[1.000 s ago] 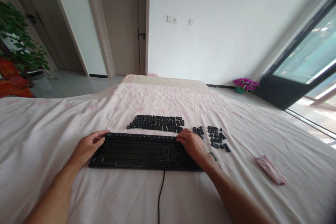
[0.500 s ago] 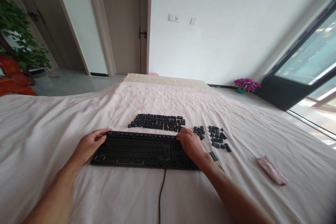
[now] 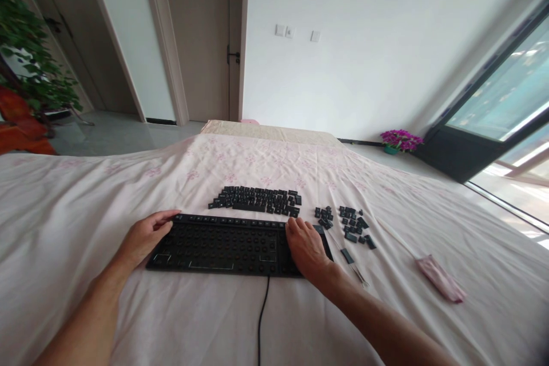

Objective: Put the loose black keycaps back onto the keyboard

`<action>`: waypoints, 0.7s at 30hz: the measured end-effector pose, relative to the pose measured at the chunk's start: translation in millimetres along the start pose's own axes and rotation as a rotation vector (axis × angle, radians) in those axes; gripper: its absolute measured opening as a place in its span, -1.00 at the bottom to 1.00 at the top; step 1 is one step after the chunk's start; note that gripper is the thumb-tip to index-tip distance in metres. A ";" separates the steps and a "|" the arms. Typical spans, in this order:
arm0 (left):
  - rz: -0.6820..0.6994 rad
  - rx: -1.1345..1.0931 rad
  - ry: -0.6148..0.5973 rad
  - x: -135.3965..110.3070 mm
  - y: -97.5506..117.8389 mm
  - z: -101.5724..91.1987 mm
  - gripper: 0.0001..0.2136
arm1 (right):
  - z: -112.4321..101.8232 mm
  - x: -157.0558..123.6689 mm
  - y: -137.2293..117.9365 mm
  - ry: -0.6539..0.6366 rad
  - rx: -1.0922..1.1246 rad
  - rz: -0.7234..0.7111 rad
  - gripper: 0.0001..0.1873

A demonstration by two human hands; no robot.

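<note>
From my remote seat, the head view shows me a black keyboard (image 3: 214,246) lying flat on a pale, flower-printed sheet (image 3: 197,320), its top row of keys in place and the rows below it mostly bare. A black cable (image 3: 264,314) runs from its near edge toward me. My left hand (image 3: 144,235) has the far left corner, fingers along the back edge, thumb over the side, lightly closed on it. My right hand (image 3: 306,245) lies over the number-pad end, fingers bent and touching the top; I cannot tell whether they grip anything.

I judge the board light and stiff, its smooth plastic a little slippery, and likely to slide on the rumpled cloth. I would take hold of the solid frame at the two short ends, sparing the exposed switch area, which I expect is more fragile. The loose keycaps (image 3: 257,200) sit just beyond the back edge, with smaller clusters (image 3: 354,223) to the right; near the right forearm lies a wire keycap puller (image 3: 347,256).
</note>
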State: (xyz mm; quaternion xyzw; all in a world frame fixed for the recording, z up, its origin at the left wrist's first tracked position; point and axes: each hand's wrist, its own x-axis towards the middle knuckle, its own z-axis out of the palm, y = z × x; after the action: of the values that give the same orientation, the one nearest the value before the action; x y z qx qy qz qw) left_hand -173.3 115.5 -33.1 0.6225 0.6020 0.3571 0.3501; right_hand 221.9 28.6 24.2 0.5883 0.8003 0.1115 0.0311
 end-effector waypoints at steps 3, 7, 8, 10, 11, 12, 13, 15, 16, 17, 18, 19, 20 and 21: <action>-0.006 -0.006 -0.005 0.7 -2.6 -0.2 -0.52 | -8.2 1.3 11.3 -0.017 0.085 -0.010 -0.68; -0.013 -0.029 -0.026 0.4 -4.6 -0.3 -0.52 | -8.5 7.0 63.0 0.058 0.324 0.099 -0.66; -0.016 -0.035 -0.031 0.4 -4.8 -0.3 -0.52 | -5.5 9.0 81.1 0.093 0.364 0.204 -0.66; -0.022 -0.038 -0.041 0.7 -5.0 -0.4 -0.51 | 2.9 12.5 118.1 0.126 0.365 0.420 -0.68; -0.024 -0.038 -0.044 1.0 -4.9 -0.5 -0.51 | 7.6 13.6 135.2 0.125 0.339 0.495 -0.69; -0.024 -0.037 -0.046 1.3 -4.8 -0.6 -0.51 | 12.4 14.2 150.4 0.110 0.319 0.536 -0.71; -0.026 -0.035 -0.046 1.7 -4.6 -0.7 -0.50 | 16.8 14.4 163.1 0.088 0.307 0.570 -0.71; -0.030 -0.024 -0.043 2.3 -4.2 -0.8 -0.51 | 24.5 14.0 180.5 0.026 0.293 0.594 -0.73; -0.032 -0.017 -0.042 2.5 -4.1 -0.7 -0.51 | 27.7 13.8 185.4 -0.010 0.291 0.595 -0.73; -0.033 -0.010 -0.040 2.6 -4.0 -0.5 -0.52 | 30.4 13.8 188.3 -0.045 0.284 0.587 -0.73; -0.034 -0.007 -0.037 2.6 -3.9 -0.3 -0.52 | 32.9 14.0 189.8 -0.075 0.273 0.577 -0.73; -0.034 -0.008 -0.036 2.4 -3.8 -0.1 -0.52 | 35.1 14.4 190.4 -0.097 0.259 0.565 -0.73; -0.035 -0.012 -0.035 2.1 -3.5 0.1 -0.52 | 37.0 15.1 190.4 -0.110 0.245 0.553 -0.73; -0.035 -0.016 -0.035 1.8 -3.2 0.1 -0.52 | 38.6 16.1 190.3 -0.113 0.231 0.543 -0.73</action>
State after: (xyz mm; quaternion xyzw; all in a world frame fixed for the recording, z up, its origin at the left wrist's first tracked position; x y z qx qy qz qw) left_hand -174.7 117.3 -35.8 0.6154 0.6036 0.3445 0.3718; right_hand 401.9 103.2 28.9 0.7856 0.6182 -0.0089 -0.0224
